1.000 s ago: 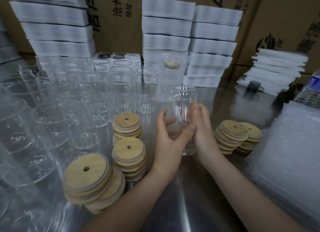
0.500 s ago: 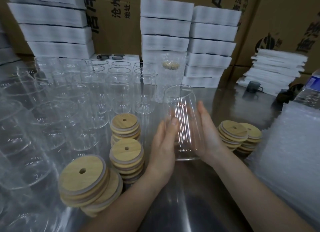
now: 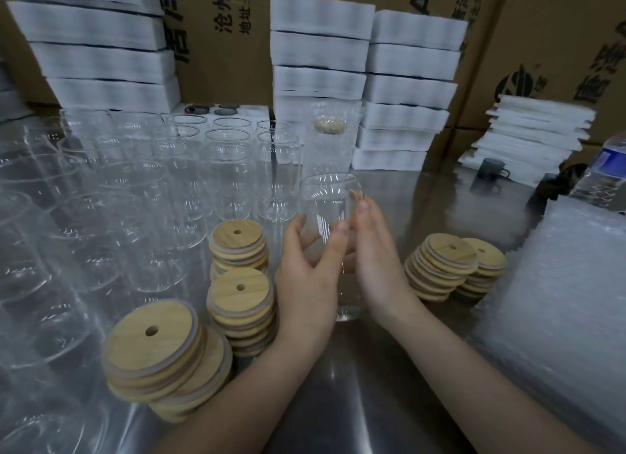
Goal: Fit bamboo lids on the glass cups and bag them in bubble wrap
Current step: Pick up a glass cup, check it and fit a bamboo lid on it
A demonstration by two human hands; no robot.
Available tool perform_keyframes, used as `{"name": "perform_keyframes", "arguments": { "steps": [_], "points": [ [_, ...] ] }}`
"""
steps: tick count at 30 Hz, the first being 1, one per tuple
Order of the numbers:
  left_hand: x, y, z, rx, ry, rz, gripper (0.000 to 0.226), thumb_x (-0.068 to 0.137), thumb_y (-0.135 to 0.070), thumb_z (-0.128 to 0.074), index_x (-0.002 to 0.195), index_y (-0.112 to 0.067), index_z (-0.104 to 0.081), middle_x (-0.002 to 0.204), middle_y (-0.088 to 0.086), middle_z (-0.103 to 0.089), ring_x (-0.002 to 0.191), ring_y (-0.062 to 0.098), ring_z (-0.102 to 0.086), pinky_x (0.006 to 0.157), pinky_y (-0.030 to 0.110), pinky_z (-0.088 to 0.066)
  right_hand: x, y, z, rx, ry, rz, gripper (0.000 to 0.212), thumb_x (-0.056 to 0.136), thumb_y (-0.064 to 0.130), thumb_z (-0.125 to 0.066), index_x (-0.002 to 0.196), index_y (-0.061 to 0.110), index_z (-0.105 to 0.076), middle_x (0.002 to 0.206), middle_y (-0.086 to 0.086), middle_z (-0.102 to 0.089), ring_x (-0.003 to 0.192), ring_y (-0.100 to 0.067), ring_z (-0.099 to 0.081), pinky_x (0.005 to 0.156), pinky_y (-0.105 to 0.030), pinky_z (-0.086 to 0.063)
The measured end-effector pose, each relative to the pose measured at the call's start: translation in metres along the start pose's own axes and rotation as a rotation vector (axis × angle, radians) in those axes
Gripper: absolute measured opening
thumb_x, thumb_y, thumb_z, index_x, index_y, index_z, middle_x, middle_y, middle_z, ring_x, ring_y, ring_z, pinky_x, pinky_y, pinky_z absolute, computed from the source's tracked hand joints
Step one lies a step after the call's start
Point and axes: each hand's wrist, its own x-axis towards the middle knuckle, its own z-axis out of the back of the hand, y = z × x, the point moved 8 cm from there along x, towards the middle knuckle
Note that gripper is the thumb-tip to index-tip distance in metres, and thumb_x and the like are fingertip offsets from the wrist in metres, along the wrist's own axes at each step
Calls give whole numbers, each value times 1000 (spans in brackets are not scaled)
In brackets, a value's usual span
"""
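Steadying an upright glass cup (image 3: 327, 196) between both hands, we curled the left hand (image 3: 305, 284) round its left side, thumb and fingers gripping the wall. The right hand (image 3: 376, 267) lay flat against its right side, fingers straight and close together. Stacked bamboo lids (image 3: 238, 250) stood just left of the left fingers. Further lid stacks (image 3: 440, 264) stood right of the right fingers, with bubble-wrap bags (image 3: 559, 301) beyond them.
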Motion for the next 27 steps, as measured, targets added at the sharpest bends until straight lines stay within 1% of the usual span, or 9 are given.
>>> {"name": "perform_keyframes", "arguments": {
  "steps": [3, 5, 7, 9, 11, 16, 21, 24, 27],
  "points": [
    [-2, -1, 4, 33, -54, -51, 78, 63, -74, -51, 129, -32, -49, 105, -27, -65, 102, -16, -57, 87, 6, -43, 4, 0, 2, 92, 4, -38, 46, 98, 57, -28, 131, 33, -50, 121, -8, -60, 91, -17, -67, 69, -34, -59],
    [-2, -3, 5, 15, -62, -68, 67, 67, -73, -49, 120, -32, -52, 97, -33, -65, 98, -17, -58, 85, 7, -43, 6, -1, 6, 150, 4, -72, 34, 104, 47, -27, 121, 34, -53, 106, -16, -62, 68, -15, -64, 51, -28, -54],
    [-2, -2, 3, -52, -45, -43, 71, 70, -71, -50, 123, -24, -57, 103, -19, -69, 103, -2, -64, 93, 29, -51, 7, -1, 8, 206, 7, -103, 31, 105, 45, -28, 117, 35, -55, 102, -22, -63, 68, -22, -65, 55, -36, -56],
    [-1, 3, 2, -140, -22, 9, 60, 72, -69, -51, 117, -32, -62, 106, -9, -71, 107, 18, -67, 94, 50, -52, 8, -1, 8, 238, 13, -118, 29, 105, 45, -30, 114, 38, -57, 95, -23, -64, 71, -29, -64, 64, -45, -55],
    [-1, 4, 1, -209, -11, 54, 40, 76, -69, -51, 101, -43, -66, 108, -6, -71, 108, 29, -66, 94, 57, -50, 9, -4, 10, 272, 16, -130, 29, 105, 44, -33, 113, 38, -60, 81, -9, -63, 61, -22, -62, 58, -38, -54],
    [1, 11, -4, -353, 27, 199, 45, 81, -60, -41, 109, -32, -60, 119, -8, -66, 122, 27, -59, 103, 54, -46, 6, -12, 6, 419, 82, -259, 41, 102, 48, -38, 117, 23, -66, 73, -2, -57, 50, -10, -56, 44, -23, -48],
    [6, 6, 0, -271, 27, 91, 35, 104, -35, -28, 133, -32, -47, 143, -7, -51, 134, 6, -45, 118, 38, -31, -1, -15, -11, 511, 226, -400, 60, 100, 59, -25, 115, 16, -64, 93, -10, -71, 75, -19, -68, 66, -32, -58],
    [5, 0, 11, -201, -77, -17, 29, 106, -24, -32, 125, -33, -51, 135, -5, -58, 125, 2, -53, 110, 32, -40, -5, -14, -12, 497, 274, -426, 58, 98, 62, -26, 120, 18, -56, 104, -20, -73, 84, -29, -72, 72, -46, -60],
    [-1, -2, 3, -240, -53, 16, 25, 105, -26, -35, 115, -35, -57, 116, -10, -69, 105, 1, -65, 86, 21, -54, -1, -11, -5, 389, 179, -330, 57, 99, 59, -27, 124, 15, -54, 83, -11, -75, 66, -21, -71, 57, -35, -58]
  ]
}}
